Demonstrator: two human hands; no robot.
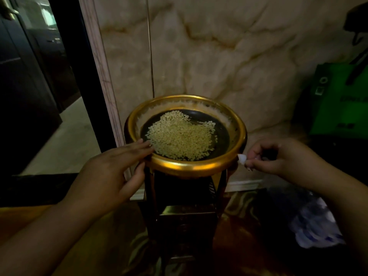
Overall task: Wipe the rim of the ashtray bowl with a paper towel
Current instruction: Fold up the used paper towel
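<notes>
A round ashtray bowl with a shiny gold rim (191,168) stands on a dark stand in the middle of the view. Its black inside holds a heap of small pale gravel (180,137). My left hand (121,166) rests on the bowl's near left rim, fingers lying over the edge and thumb below it. My right hand (278,156) hovers just right of the rim, fingers pinched on a small white piece of paper towel (242,158). The paper sits beside the rim's right edge; I cannot tell whether it touches.
A beige marble wall (229,56) rises right behind the bowl. A dark doorway (39,86) opens at the left. A green bag (338,100) stands at the right, and a crumpled pale plastic bag (314,222) lies on the patterned floor at lower right.
</notes>
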